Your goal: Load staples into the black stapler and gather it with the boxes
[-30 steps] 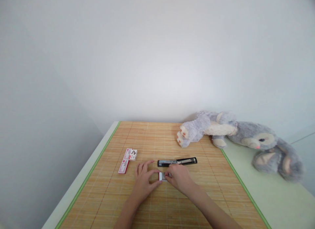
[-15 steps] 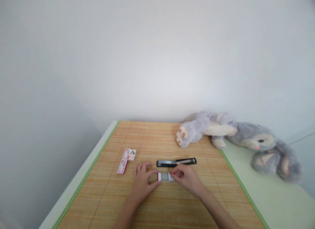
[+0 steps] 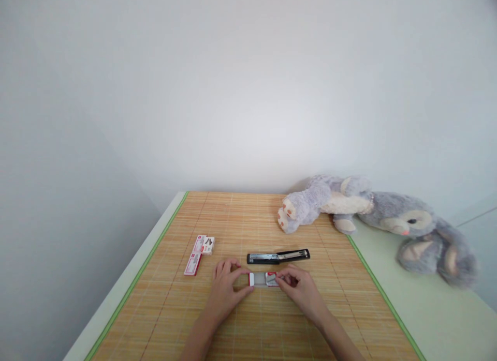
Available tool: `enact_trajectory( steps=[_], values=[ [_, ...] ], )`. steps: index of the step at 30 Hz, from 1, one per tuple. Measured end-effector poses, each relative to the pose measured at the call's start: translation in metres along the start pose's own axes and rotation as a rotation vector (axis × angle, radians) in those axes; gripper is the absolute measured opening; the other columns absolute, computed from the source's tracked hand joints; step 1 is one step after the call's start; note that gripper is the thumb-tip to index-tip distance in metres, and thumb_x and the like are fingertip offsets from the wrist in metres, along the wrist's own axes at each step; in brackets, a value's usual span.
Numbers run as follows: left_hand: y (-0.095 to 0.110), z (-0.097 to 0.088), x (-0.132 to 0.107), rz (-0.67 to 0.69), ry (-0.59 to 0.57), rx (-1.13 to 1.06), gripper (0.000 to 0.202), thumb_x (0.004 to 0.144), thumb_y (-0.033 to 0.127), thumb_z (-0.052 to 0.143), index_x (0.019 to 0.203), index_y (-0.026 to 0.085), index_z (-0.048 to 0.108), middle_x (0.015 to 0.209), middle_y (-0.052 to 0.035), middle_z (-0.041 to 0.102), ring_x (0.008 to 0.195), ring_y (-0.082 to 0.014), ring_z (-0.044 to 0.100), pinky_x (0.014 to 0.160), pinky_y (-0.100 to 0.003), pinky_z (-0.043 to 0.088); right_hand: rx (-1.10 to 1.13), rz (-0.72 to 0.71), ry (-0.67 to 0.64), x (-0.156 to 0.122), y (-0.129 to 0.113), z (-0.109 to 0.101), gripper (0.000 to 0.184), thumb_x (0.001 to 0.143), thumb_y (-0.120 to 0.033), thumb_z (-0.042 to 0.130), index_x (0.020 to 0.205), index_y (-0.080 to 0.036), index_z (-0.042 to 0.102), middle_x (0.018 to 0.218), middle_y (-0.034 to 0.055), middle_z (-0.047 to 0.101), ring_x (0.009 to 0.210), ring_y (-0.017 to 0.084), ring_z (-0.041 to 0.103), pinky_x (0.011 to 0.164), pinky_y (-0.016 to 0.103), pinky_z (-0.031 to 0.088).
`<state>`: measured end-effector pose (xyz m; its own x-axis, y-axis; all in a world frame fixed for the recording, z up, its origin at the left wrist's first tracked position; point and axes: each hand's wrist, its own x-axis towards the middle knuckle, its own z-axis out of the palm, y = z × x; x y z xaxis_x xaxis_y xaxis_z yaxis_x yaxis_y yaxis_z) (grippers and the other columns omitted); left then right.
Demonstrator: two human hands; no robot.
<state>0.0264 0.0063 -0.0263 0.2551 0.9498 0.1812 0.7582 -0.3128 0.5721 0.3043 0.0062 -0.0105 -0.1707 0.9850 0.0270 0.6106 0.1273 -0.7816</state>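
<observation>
A small red-and-white staple box (image 3: pixel 264 279) lies on the bamboo mat (image 3: pixel 248 319), slid partly open so that a grey inner tray shows. My left hand (image 3: pixel 225 286) pinches its left end. My right hand (image 3: pixel 301 288) pinches its right end, fingers closed on the sleeve. Just behind them lies a black stapler (image 3: pixel 278 256), folded open flat.
Two more staple boxes (image 3: pixel 205 244) (image 3: pixel 193 264) lie to the left on the mat. A grey plush rabbit (image 3: pixel 388 221) sprawls at the right rear, partly on the pale green table (image 3: pixel 435 309). A white wall stands behind.
My right hand has drawn to the right, sliding the box open. My left hand has stayed on the left end.
</observation>
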Motion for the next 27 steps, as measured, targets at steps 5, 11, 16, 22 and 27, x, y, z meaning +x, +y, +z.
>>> enact_trajectory(
  steps=[5, 11, 16, 22, 27],
  values=[
    [0.000, -0.003, 0.001, -0.012, -0.063, 0.009, 0.036, 0.081, 0.051, 0.079, 0.115, 0.042, 0.074, 0.114, -0.0019, 0.066, 0.113, -0.0286, 0.055, 0.104, -0.049, 0.037, -0.118, 0.017, -0.020, -0.008, 0.012, -0.019, 0.026, 0.088, -0.043, 0.068, 0.105, -0.024, 0.076, 0.074, -0.0016, 0.061, 0.069, 0.017, 0.058, 0.066, 0.027, 0.042],
    [0.020, -0.004, 0.008, 0.022, -0.155, -0.017, 0.035, 0.082, 0.053, 0.078, 0.115, 0.042, 0.074, 0.104, -0.0008, 0.071, 0.107, -0.0275, 0.058, 0.103, -0.050, 0.033, -0.195, -0.049, -0.165, -0.007, -0.003, -0.028, 0.030, 0.084, -0.032, 0.072, 0.113, -0.033, 0.076, 0.080, -0.0032, 0.064, 0.072, 0.016, 0.059, 0.067, 0.025, 0.039],
    [0.035, 0.007, 0.013, 0.040, -0.162, -0.053, 0.039, 0.080, 0.056, 0.079, 0.117, 0.044, 0.074, 0.095, 0.0002, 0.070, 0.102, -0.0262, 0.059, 0.102, -0.048, 0.034, -0.220, -0.046, -0.215, -0.002, -0.015, -0.022, 0.028, 0.082, -0.032, 0.075, 0.110, -0.032, 0.078, 0.088, -0.0012, 0.068, 0.076, 0.017, 0.061, 0.070, 0.025, 0.041],
    [0.019, 0.012, 0.013, -0.028, 0.031, -0.058, 0.036, 0.088, 0.055, 0.071, 0.118, 0.036, 0.072, 0.109, -0.0023, 0.069, 0.109, -0.0262, 0.060, 0.105, -0.048, 0.036, -0.219, -0.080, -0.164, -0.004, -0.018, -0.019, 0.034, 0.087, -0.038, 0.074, 0.121, -0.038, 0.076, 0.093, 0.0006, 0.065, 0.087, 0.019, 0.063, 0.076, 0.026, 0.045],
    [0.002, 0.012, 0.037, -0.075, 0.121, -0.039, 0.052, 0.084, 0.047, 0.075, 0.133, 0.033, 0.064, 0.143, -0.0067, 0.057, 0.133, -0.0303, 0.047, 0.112, -0.052, 0.035, -0.184, -0.117, -0.175, 0.002, -0.025, -0.012, 0.019, 0.094, -0.036, 0.067, 0.107, -0.033, 0.081, 0.089, 0.0016, 0.062, 0.084, 0.019, 0.061, 0.077, 0.028, 0.046]
  ],
)
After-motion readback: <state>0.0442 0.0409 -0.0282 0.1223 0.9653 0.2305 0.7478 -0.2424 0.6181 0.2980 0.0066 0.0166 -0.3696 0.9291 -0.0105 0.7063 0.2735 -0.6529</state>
